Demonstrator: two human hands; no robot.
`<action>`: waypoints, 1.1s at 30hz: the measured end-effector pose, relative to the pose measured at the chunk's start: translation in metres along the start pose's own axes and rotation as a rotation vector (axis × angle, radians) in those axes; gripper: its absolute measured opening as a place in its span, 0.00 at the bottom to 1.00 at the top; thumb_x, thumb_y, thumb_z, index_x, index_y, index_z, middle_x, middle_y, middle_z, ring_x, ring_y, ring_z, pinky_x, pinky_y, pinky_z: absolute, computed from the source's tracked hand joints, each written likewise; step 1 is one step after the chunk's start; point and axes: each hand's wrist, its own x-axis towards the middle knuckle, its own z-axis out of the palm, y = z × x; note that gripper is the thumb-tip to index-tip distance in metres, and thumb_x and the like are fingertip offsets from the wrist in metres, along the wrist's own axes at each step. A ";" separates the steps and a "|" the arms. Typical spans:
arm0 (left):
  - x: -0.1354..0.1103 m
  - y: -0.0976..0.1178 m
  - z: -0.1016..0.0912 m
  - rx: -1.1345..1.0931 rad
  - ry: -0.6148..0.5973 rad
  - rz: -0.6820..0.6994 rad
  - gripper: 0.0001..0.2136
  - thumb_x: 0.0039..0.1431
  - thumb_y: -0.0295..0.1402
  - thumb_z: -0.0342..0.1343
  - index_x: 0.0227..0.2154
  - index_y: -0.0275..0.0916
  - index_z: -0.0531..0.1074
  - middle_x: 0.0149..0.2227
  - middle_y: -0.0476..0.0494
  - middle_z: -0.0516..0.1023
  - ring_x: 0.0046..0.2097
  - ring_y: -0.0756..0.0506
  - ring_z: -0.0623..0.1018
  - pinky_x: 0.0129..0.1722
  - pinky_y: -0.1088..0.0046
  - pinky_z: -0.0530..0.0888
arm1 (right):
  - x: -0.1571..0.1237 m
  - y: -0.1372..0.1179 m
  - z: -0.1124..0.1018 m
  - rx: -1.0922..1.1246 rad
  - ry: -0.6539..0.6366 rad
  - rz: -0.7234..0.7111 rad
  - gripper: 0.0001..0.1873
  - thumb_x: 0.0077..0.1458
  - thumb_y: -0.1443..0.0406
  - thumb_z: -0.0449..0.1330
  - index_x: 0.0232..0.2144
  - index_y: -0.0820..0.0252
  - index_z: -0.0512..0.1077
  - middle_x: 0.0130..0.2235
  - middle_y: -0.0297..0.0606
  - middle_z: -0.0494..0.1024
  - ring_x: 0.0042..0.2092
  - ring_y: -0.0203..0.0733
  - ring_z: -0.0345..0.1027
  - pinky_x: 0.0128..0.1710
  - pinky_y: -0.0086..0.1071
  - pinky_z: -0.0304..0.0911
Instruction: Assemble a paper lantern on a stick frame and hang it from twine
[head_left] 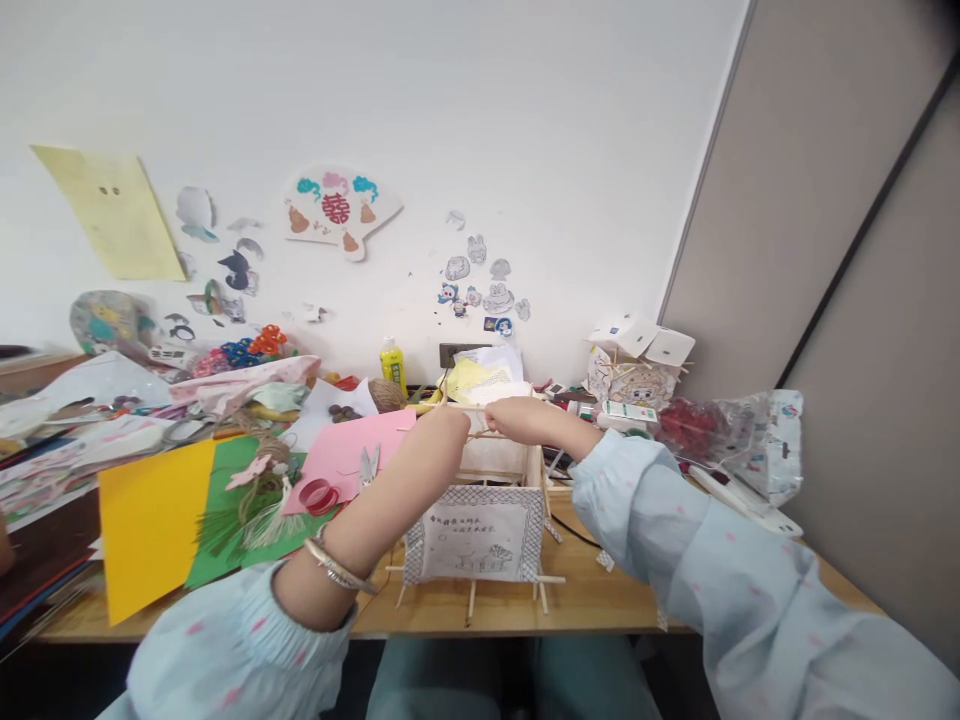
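Observation:
A box-shaped frame of thin wooden sticks (471,600) stands on the desk before me. Its near side carries a white paper panel (480,540) with handwriting, a small drawing and a patterned border. At the top of the frame, my left hand (448,428) is curled, its fingertips mostly hidden; a thin stick points up beside it. My right hand (516,418) is closed close by, its fingers pinched at a thin wooden stick (478,434) that runs between the two hands. Exactly where each fingertip grips is too small to make out.
Left of the frame lie scissors (368,466), a red tape roll (319,496), a tassel (276,515) and yellow, green and pink sheets. A yellow bottle (392,367) and twine ball (387,395) stand behind. White paper boxes (634,338) and plastic bags (772,440) crowd the right.

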 end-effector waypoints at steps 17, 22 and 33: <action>0.014 0.020 -0.017 -0.092 -0.050 -0.048 0.12 0.63 0.32 0.48 0.26 0.36 0.73 0.26 0.49 0.76 0.29 0.50 0.75 0.31 0.72 0.70 | -0.014 -0.006 -0.005 0.137 0.144 -0.086 0.14 0.64 0.64 0.50 0.32 0.64 0.73 0.32 0.38 0.76 0.33 0.35 0.69 0.34 0.30 0.63; 0.016 0.015 -0.014 -0.015 -0.075 -0.084 0.12 0.63 0.38 0.51 0.30 0.35 0.72 0.31 0.49 0.76 0.34 0.49 0.76 0.38 0.66 0.74 | -0.019 0.001 0.000 0.277 0.239 -0.170 0.05 0.57 0.70 0.56 0.30 0.64 0.71 0.30 0.34 0.75 0.30 0.33 0.65 0.29 0.25 0.57; 0.025 0.016 -0.008 0.167 -0.219 -0.078 0.11 0.61 0.38 0.53 0.40 0.35 0.71 0.42 0.44 0.76 0.42 0.46 0.76 0.44 0.61 0.74 | -0.014 -0.005 0.007 0.398 0.489 -0.299 0.03 0.56 0.71 0.57 0.30 0.60 0.68 0.41 0.43 0.71 0.45 0.43 0.61 0.47 0.36 0.55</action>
